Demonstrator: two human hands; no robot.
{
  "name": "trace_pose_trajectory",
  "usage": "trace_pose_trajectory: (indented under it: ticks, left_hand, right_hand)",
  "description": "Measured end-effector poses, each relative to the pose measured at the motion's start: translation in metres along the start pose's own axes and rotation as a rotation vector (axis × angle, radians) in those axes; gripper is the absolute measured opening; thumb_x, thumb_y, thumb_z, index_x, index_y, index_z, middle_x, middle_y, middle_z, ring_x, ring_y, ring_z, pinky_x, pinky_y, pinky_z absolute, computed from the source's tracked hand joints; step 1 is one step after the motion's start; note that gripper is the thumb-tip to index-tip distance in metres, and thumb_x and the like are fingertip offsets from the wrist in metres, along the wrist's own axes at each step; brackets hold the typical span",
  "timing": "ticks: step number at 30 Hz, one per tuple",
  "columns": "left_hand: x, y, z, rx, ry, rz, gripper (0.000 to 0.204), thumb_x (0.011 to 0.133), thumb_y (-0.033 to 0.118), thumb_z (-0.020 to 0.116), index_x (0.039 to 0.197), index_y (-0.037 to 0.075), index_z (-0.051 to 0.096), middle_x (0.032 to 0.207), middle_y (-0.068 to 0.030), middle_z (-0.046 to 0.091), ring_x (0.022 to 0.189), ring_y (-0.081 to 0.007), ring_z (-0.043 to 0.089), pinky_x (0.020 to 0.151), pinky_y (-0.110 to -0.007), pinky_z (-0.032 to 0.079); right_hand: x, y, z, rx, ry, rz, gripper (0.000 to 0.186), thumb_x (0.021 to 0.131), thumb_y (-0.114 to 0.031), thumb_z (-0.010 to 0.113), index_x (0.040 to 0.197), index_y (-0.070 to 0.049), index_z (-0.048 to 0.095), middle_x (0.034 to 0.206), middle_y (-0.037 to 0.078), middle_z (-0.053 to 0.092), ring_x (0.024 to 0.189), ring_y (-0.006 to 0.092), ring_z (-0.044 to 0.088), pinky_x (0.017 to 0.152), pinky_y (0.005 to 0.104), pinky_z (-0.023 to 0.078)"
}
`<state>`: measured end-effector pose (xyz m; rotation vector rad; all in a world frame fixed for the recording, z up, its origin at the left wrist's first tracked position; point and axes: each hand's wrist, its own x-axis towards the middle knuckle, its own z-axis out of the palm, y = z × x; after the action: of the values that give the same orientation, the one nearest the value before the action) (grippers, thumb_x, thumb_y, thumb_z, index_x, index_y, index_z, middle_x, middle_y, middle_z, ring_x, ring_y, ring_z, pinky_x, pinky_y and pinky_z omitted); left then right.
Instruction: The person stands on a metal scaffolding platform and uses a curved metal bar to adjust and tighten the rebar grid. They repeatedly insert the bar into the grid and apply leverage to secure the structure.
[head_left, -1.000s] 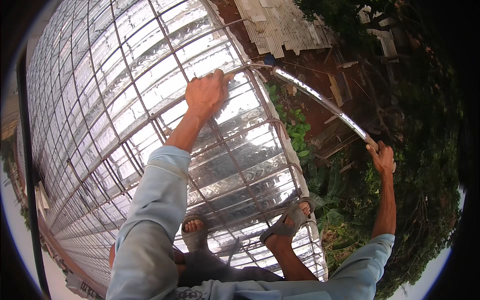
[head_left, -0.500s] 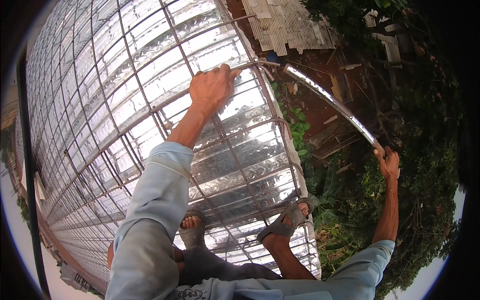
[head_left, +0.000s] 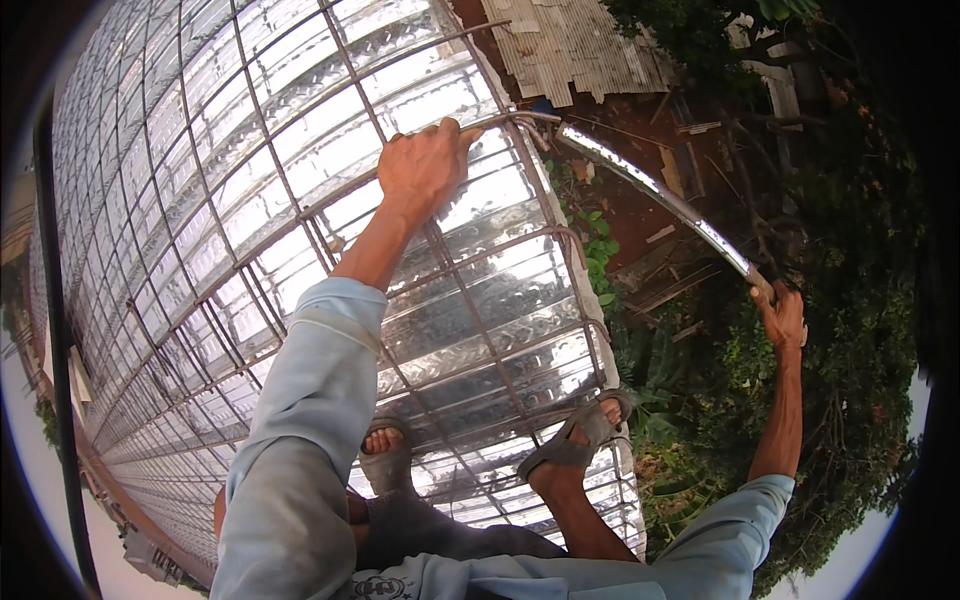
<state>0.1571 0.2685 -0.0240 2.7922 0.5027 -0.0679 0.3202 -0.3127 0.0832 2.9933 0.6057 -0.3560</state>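
My left hand [head_left: 424, 172] is closed round a rusty steel reinforcing bar [head_left: 488, 122] of the grid, near the roof's edge. That bar's end sticks out past the edge. Out to the right, beyond the edge, my right hand [head_left: 783, 316] is closed on the brownish lower end of a long silvery metal pipe [head_left: 660, 194]. The pipe slants up and left, its far end right beside the protruding bar end. Whether the two touch or fit together I cannot tell.
The reinforcing grid [head_left: 262, 130] lies over shiny ribbed metal sheeting [head_left: 440, 335]. My sandalled feet stand on it, the right sandal [head_left: 575, 440] at the edge [head_left: 600, 350]. Far below are corrugated roofing [head_left: 575, 50], scrap wood and trees [head_left: 720, 400]. A dark pole [head_left: 58, 350] rises at left.
The pipe and my right hand have shifted slightly upward, and the pipe's far end has moved a little left. The protruding bar end sits slightly higher. My left hand keeps its grip.
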Motion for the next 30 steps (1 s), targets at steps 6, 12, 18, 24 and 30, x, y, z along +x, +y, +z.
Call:
trace_pose_trajectory:
  ticks: [6, 12, 18, 24, 30]
  left_hand:
    - [0.000, 0.007, -0.011, 0.024, -0.105, -0.046, 0.050, 0.108, 0.047, 0.044, 0.097, 0.004, 0.066, 0.082, -0.0207, 0.074, 0.070, -0.0412, 0.072, 0.075, -0.051, 0.056]
    - [-0.001, 0.004, -0.005, 0.024, -0.040, -0.030, 0.048, 0.107, 0.046, 0.046, 0.096, 0.004, 0.067, 0.080, -0.0206, 0.074, 0.067, -0.0412, 0.071, 0.072, -0.051, 0.056]
    - [-0.002, 0.003, -0.004, 0.011, -0.012, -0.003, 0.047, 0.107, 0.045, 0.047, 0.093, 0.004, 0.066, 0.077, -0.0211, 0.073, 0.064, -0.0409, 0.070, 0.068, -0.051, 0.056]
    - [-0.001, 0.004, -0.007, 0.000, -0.060, -0.025, 0.048, 0.107, 0.046, 0.046, 0.093, 0.004, 0.066, 0.079, -0.0207, 0.073, 0.067, -0.0404, 0.071, 0.070, -0.050, 0.055]
    - [-0.002, 0.002, -0.009, -0.006, -0.076, -0.001, 0.049, 0.108, 0.047, 0.043, 0.098, 0.004, 0.066, 0.084, -0.0200, 0.075, 0.074, -0.0407, 0.072, 0.074, -0.051, 0.055]
  right_hand:
    - [0.000, 0.002, -0.001, 0.011, -0.017, -0.007, 0.080, 0.084, -0.075, 0.067, 0.075, 0.005, 0.058, 0.056, 0.019, 0.043, 0.054, 0.0301, 0.041, 0.055, 0.0478, 0.036]
    - [0.002, -0.005, -0.003, 0.024, 0.010, 0.007, 0.078, 0.084, -0.071, 0.070, 0.076, 0.005, 0.058, 0.056, 0.017, 0.042, 0.054, 0.0259, 0.037, 0.053, 0.0455, 0.035]
    - [0.006, -0.016, -0.003, 0.041, 0.026, -0.007, 0.079, 0.085, -0.072, 0.070, 0.079, 0.007, 0.061, 0.055, 0.018, 0.041, 0.053, 0.0268, 0.038, 0.054, 0.0458, 0.037]
    - [-0.010, -0.038, 0.004, 0.047, -0.042, 0.065, 0.082, 0.085, -0.075, 0.066, 0.080, 0.007, 0.061, 0.057, 0.019, 0.045, 0.055, 0.0279, 0.043, 0.057, 0.0482, 0.039]
    - [-0.027, -0.045, 0.000, 0.115, -0.087, 0.182, 0.082, 0.083, -0.078, 0.066, 0.081, 0.004, 0.056, 0.064, 0.015, 0.047, 0.063, 0.0247, 0.044, 0.061, 0.0466, 0.039]
